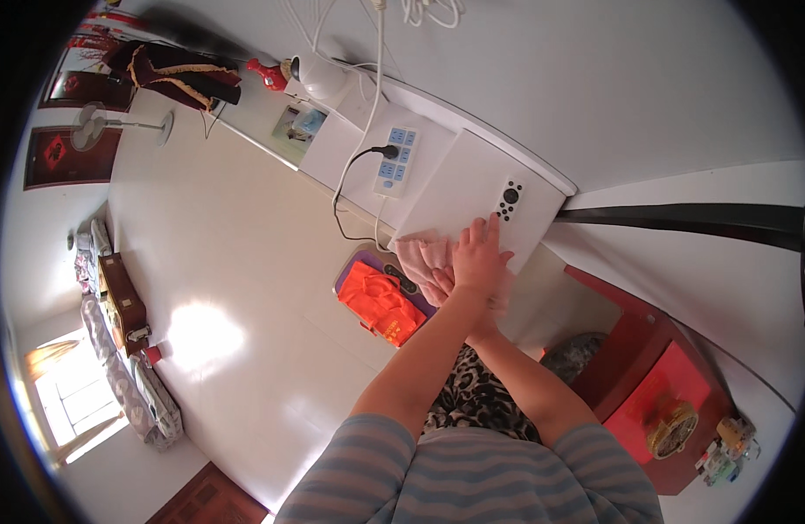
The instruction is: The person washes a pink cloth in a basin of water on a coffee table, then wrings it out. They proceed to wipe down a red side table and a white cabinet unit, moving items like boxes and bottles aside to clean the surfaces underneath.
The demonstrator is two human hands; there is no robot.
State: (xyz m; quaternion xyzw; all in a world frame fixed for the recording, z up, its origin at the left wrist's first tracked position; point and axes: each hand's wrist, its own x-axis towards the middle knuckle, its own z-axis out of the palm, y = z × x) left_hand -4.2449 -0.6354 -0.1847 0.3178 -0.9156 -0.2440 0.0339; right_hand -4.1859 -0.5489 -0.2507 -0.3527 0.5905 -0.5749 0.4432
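Note:
My left hand [477, 259] reaches over the white surface [455, 183], palm down and fingers apart. Its index fingertip is at the lower end of a white remote control [509, 198] with black buttons; whether it presses on it I cannot tell. Underneath, my right hand [471, 308] crosses below the left wrist with a pink cloth [418, 262] in its fingers. The cloth hangs around the surface's front edge, and my left hand and wrist hide part of it.
A power strip [407, 157] with a black plug lies left of the remote. Below the surface's edge is an orange bag [379, 301] on a purple-topped item. A white camera [320, 75] stands farther left. At right are a red cabinet [671, 386] and a black curved bar [690, 226].

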